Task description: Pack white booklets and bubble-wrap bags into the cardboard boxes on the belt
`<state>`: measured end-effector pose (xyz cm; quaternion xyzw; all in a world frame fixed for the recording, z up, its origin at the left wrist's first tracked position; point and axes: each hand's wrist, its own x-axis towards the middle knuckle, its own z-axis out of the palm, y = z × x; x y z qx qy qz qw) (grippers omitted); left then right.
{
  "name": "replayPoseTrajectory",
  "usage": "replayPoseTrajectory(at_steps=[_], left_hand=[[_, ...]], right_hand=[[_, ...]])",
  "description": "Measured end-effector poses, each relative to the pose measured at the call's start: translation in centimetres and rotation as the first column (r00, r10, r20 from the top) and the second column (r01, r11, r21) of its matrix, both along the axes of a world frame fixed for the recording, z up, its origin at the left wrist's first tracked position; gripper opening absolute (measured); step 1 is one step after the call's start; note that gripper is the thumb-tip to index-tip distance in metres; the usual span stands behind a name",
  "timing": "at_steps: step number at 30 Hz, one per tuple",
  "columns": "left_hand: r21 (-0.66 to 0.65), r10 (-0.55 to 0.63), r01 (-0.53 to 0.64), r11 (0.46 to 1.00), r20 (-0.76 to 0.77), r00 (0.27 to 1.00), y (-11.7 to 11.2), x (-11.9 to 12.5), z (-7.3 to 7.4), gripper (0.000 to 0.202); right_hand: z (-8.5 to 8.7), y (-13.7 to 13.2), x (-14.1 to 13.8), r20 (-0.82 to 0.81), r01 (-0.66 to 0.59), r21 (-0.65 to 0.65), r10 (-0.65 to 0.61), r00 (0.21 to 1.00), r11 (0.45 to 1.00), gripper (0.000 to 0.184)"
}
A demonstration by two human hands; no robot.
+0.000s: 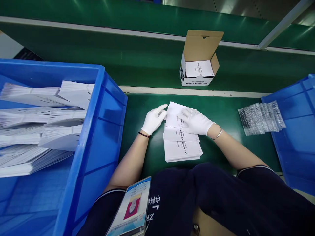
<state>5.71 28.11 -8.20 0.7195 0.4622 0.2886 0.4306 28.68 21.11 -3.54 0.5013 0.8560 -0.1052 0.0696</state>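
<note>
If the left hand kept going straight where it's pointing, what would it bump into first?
The left hand would probably bump the left edge of the white booklets, just ahead. I can't tell whether they're already touching.

Viewed from where I stand: green worktop (pixel 139 103), smooth, faint sheen. Along the worktop's far edge: pale strip (pixel 157 90), scuffed in spots. Beyond the worktop: green panel (pixel 147 65), then pale rail (pixel 98 29) running across. Past the worktop's far right: slanted pale strut (pixel 285 24), meeting the rail. Farthest from the worktop: shiny grey surface (pixel 236 6), streaked with light; nature unclear.
</note>
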Motion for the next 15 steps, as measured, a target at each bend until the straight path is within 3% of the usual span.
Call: replayPoseTrajectory(at_steps=[4, 9, 12, 15], left_hand=[[-0.057, 0.049, -0.054, 0.997, -0.086, 0.995, -0.5, -0.3, 1.0, 0.044], [-0.141, -0.004, -0.017, 0.990, -0.147, 0.989, -1.6, -0.4, 2.5, 0.052], [-0.292, 0.037, -0.027, 0.956, 0.026, 0.999, -1.9, -0.4, 2.9, 0.058], [-0.431, 0.083, 0.037, 0.901, 0.256, 0.963, -1.9, -0.5, 2.9, 0.063]], right_hand=[[1.3, 0.6, 0.0, 0.038, 0.016, -0.114, -0.012, 0.999, 0.993, 0.066], [1.6, 1.0, 0.0, 0.068, -0.003, -0.151, 0.014, 0.998, 0.989, 0.070], [1.3, 1.0, 0.1, 0.034, 0.000, -0.154, 0.005, 0.999, 0.988, 0.070], [1.1, 0.9, 0.1, -0.019, 0.017, -0.155, -0.020, 1.000, 0.988, 0.075]])
